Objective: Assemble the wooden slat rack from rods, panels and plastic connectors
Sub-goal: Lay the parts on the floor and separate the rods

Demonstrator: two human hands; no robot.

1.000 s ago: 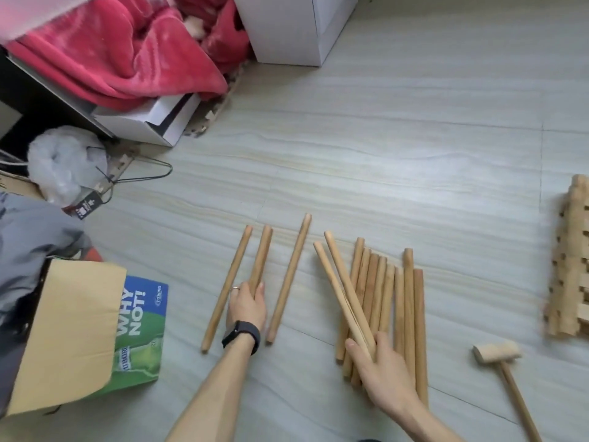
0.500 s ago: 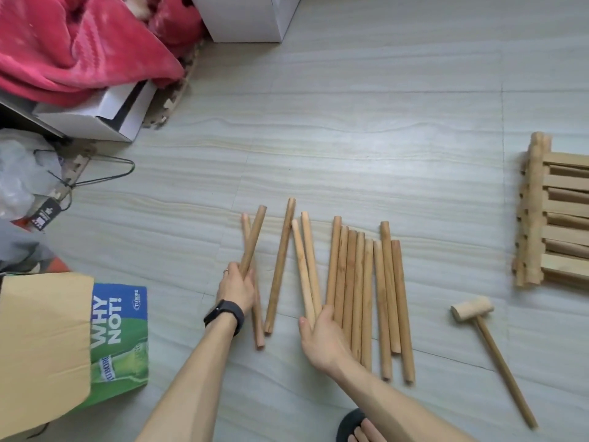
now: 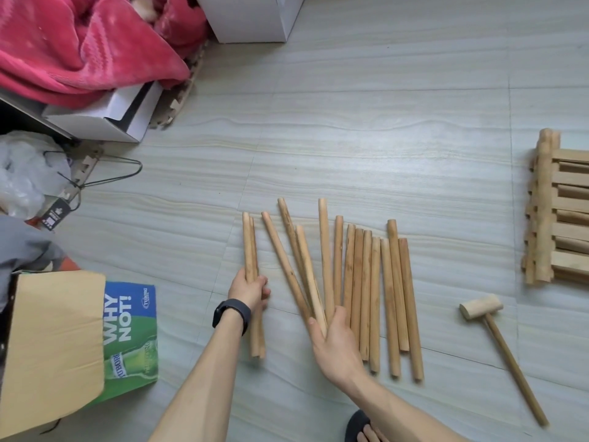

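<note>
Rods for the rack lie on the pale floor around the middle of the view, and the two hands work well apart from each other. At about 7 o'clock from centre the left hand, with a black wristband on its wrist, curls around a pair of rods held side by side, their far ends pointing to 12 o'clock. Just to its right, at 6 o'clock, the right hand lies palm up with straight fingers, and the near ends of a loose fan of rods rest across its palm and fingers, the thumb upright beside them. Beside that fan, toward 4 o'clock, a row of rods lies flat and nearly parallel, touching one another. A wooden mallet lies at 4 o'clock, apart from the row, its head toward the rods. At 3 o'clock, at the edge of view, sits a stack of slat panels. A cardboard box stands at 8 o'clock, a wire hanger and a plastic bag lie at 9 o'clock, and a red blanket spills over a white box at 10 o'clock.
</note>
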